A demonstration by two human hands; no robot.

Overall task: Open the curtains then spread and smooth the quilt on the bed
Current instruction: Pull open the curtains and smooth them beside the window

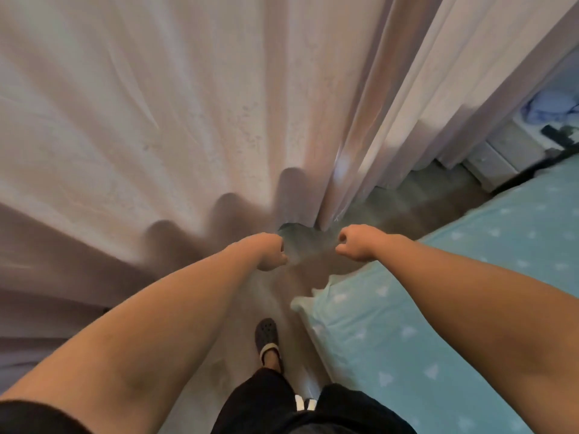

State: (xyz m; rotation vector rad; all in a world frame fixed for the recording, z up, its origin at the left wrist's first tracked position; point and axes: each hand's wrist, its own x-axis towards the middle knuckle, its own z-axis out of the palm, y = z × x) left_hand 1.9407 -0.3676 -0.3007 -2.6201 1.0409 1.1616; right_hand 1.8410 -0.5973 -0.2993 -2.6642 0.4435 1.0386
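Pale pink-white curtains hang shut in front of me. A wide left panel (156, 120) meets a folded right panel (416, 98) at a seam just beyond my hands. My left hand (272, 252) is stretched out low by the left panel's hem, fingers curled, with nothing visible in it. My right hand (355, 243) is a loose fist a short gap to the right, below the seam, apart from the cloth. Light-blue bedding with white triangles (454, 292) covers the bed on my right. I cannot tell whether it is the quilt.
I stand in a narrow strip of floor (407, 202) between curtain and bed, one foot in a dark clog (266, 336). The bed's corner (307, 303) is beside my leg. A white bedside cabinet (501, 158) with blue cloth and a dark object stands at the far right.
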